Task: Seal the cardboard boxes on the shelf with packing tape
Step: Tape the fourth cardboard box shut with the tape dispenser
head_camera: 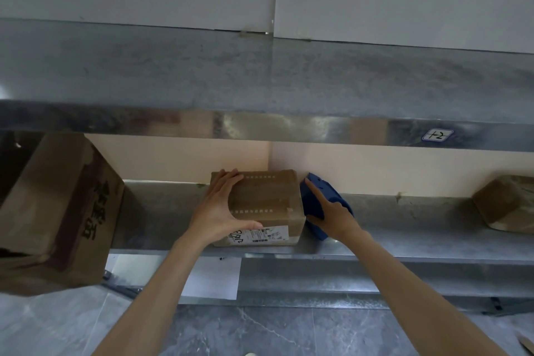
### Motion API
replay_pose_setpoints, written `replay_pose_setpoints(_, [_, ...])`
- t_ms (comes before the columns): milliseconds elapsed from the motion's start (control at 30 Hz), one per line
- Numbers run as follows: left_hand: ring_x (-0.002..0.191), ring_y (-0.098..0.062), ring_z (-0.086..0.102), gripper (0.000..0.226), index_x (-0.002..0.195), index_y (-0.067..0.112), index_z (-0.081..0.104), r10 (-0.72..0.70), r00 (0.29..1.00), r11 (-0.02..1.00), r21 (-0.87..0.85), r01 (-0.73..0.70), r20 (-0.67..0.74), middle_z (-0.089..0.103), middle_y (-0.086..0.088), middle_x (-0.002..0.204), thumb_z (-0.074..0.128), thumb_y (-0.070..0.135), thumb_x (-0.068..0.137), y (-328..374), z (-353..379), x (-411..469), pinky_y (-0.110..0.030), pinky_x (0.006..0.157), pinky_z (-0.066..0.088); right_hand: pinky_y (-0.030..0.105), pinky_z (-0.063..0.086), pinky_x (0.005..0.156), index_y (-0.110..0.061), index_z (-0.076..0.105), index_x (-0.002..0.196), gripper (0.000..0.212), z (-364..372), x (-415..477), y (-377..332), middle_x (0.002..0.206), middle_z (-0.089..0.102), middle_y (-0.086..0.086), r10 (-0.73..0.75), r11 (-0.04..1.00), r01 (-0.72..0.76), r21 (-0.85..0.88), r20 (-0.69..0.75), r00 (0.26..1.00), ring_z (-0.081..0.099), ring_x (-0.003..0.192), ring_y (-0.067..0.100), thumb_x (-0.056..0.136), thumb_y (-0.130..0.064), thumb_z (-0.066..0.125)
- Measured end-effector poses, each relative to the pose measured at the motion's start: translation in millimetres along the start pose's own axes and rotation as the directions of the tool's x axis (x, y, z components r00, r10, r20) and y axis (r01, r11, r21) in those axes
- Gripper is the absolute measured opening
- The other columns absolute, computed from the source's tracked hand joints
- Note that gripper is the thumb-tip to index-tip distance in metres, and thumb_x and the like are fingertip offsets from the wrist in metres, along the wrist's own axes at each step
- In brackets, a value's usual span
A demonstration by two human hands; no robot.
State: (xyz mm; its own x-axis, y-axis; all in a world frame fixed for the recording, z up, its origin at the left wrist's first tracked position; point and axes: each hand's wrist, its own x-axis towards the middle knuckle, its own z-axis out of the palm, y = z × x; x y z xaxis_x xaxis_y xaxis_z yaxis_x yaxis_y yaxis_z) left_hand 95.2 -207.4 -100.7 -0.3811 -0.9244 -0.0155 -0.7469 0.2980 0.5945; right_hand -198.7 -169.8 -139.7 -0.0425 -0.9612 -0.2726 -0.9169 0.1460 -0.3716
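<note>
Small cardboard box (265, 202) is sitting ctr frame on the metal shelf (404, 228). The left hand (219, 211) is lying flat over its top-left, fingers straight, thumb at the front edge, pinning it. Right hand (332, 214) is curling round the blue tape dispenser (310, 209) just right of the box, index finger stretched along it. Box is looking light, fairly stiff, tape-slick on top, so prob. best steadying it from above, not squeezing the sides.
</note>
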Motion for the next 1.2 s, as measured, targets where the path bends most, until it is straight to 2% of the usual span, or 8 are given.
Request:
replay_pose_setpoints(233, [0.139, 0.011, -0.006, 0.118, 0.152, 0.042, 0.022, -0.007, 0.997, 0.998, -0.064, 0.012, 0.073, 0.006, 0.034, 0.153, 0.066, 0.085, 0.051, -2.8, -8.4, -1.1, -0.041, 0.12, 0.012, 0.031, 0.044, 0.059, -0.039, 0.008, 0.155, 0.064, -30.7, -4.8, -4.1, 0.08, 0.056, 0.0, 0.003, 1.0, -0.004, -0.004, -0.199, 0.98, 0.053, 0.065, 0.018, 0.102, -0.041, 0.043])
replay_pose_setpoints(367, [0.14, 0.008, 0.001, 0.119, 0.15, 0.043, 0.026, -0.005, 0.999, 0.997, -0.081, 0.008, 0.033, 0.009, 0.033, 0.155, 0.065, 0.088, 0.047, -2.1, -6.7, -2.5, -0.044, 0.12, 0.016, 0.03, 0.045, 0.089, -0.035, 0.031, 0.147, 0.049, -37.0, -3.0, -37.8, 0.127, 0.055, 0.002, -0.058, 0.947, 0.17, 0.273, -0.373, 0.926, 0.054, 0.112, 0.016, 0.102, -0.036, 0.047])
replay_pose_setpoints(500, [0.14, 0.008, 0.001, 0.117, 0.15, 0.037, 0.033, 0.019, 0.999, 0.996, -0.091, -0.023, -0.04, 0.014, 0.03, 0.153, 0.068, 0.084, 0.048, -3.2, -4.8, -4.2, -0.046, 0.122, 0.016, 0.019, 0.029, 0.103, -0.036, 0.032, 0.146, 0.051, -25.3, -2.9, -85.9, 0.151, 0.034, -0.01, -0.138, 0.809, 0.265, 0.524, -0.269, 0.953, 0.032, 0.132, 0.001, 0.099, -0.043, 0.05])
replay_pose_setpoints(633, [0.149, -0.003, 0.01, 0.11, 0.145, 0.029, 0.045, 0.052, 0.984, 0.984, -0.157, -0.08, -0.172, 0.028, 0.017, 0.157, 0.074, 0.075, 0.049, -5.0, 6.1, -7.4, -0.048, 0.122, 0.018, 0.034, 0.018, 0.121, -0.033, 0.027, 0.151, 0.055, -8.7, -4.0, -95.3, 0.161, 0.019, -0.013, -0.117, 0.796, 0.228, 0.561, -0.227, 0.967, 0.007, 0.149, 0.005, 0.101, -0.045, 0.047])
replay_pose_setpoints(733, [0.149, -0.005, 0.011, 0.111, 0.145, 0.029, 0.043, 0.032, 0.978, 0.969, -0.234, -0.081, -0.207, 0.026, 0.018, 0.158, 0.08, 0.069, 0.049, -8.6, 11.9, -6.5, -0.046, 0.122, 0.018, 0.032, 0.018, 0.121, -0.04, 0.03, 0.147, 0.05, -5.5, -3.6, -91.0, 0.158, 0.019, -0.022, -0.085, 0.699, 0.221, 0.68, -0.228, 0.97, 0.009, 0.147, -0.001, 0.1, -0.046, 0.046])
replay_pose_setpoints(867, [0.152, -0.011, 0.006, 0.11, 0.148, 0.023, 0.04, 0.116, 0.962, 0.975, -0.157, -0.158, -0.247, 0.025, 0.012, 0.16, 0.08, 0.068, 0.055, -12.5, 15.0, -6.5, -0.05, 0.121, 0.016, 0.023, 0.006, 0.118, -0.046, 0.03, 0.147, 0.055, -2.7, -1.8, -89.1, 0.158, 0.01, -0.027, -0.155, 0.787, 0.277, 0.55, -0.258, 0.954, -0.003, 0.147, -0.005, 0.094, -0.057, 0.04])
replay_pose_setpoints(967, [0.153, -0.02, 0.007, 0.099, 0.147, 0.021, 0.045, 0.291, 0.919, 0.956, 0.121, -0.267, -0.266, 0.032, 0.009, 0.158, 0.066, 0.076, 0.068, -14.6, 15.8, -4.9, -0.063, 0.119, 0.01, 0.019, -0.007, 0.115, -0.054, 0.026, 0.145, 0.048, -0.4, -1.8, -86.4, 0.155, -0.002, -0.034, -0.303, 0.873, 0.379, 0.307, -0.266, 0.915, -0.016, 0.148, 0.003, 0.098, -0.061, 0.03])
replay_pose_setpoints(1200, [0.149, -0.024, 0.022, 0.09, 0.145, 0.017, 0.049, 0.41, 0.888, 0.881, 0.343, -0.327, -0.207, 0.033, 0.008, 0.155, 0.046, 0.079, 0.08, -17.4, 15.0, -4.2, -0.056, 0.119, 0.022, 0.039, -0.016, 0.119, -0.054, 0.012, 0.147, 0.053, -5.7, 1.9, -83.4, 0.162, 0.003, -0.018, -0.466, 0.882, 0.453, -0.127, -0.106, 0.878, -0.016, 0.15, 0.018, 0.095, -0.063, 0.003])
